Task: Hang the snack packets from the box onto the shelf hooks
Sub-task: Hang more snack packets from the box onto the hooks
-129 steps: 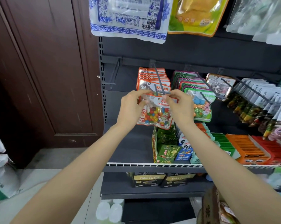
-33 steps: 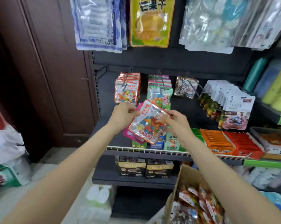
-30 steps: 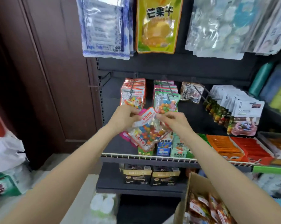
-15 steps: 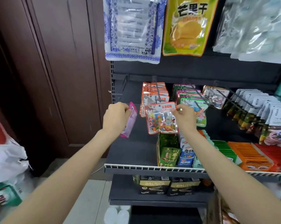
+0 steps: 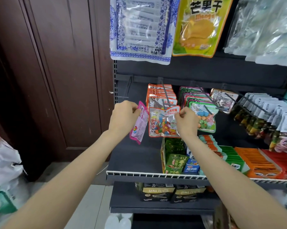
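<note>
Orange-edged packet (image 5: 163, 122) pinched at its top corner by my right hand (image 5: 186, 120), at the hook (image 5: 166, 101); left hand (image 5: 123, 117) grips a pink packet (image 5: 139, 123).

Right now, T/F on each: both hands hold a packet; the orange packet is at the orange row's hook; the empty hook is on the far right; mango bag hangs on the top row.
1. Left hand holds the pink packet, right hand pinches the orange packet: true.
2. The orange packet is at the orange row's hook: true.
3. The empty hook is far right: false, it is leftmost.
4. The mango bag lies on the bottom shelf: false, it hangs up top.
</note>
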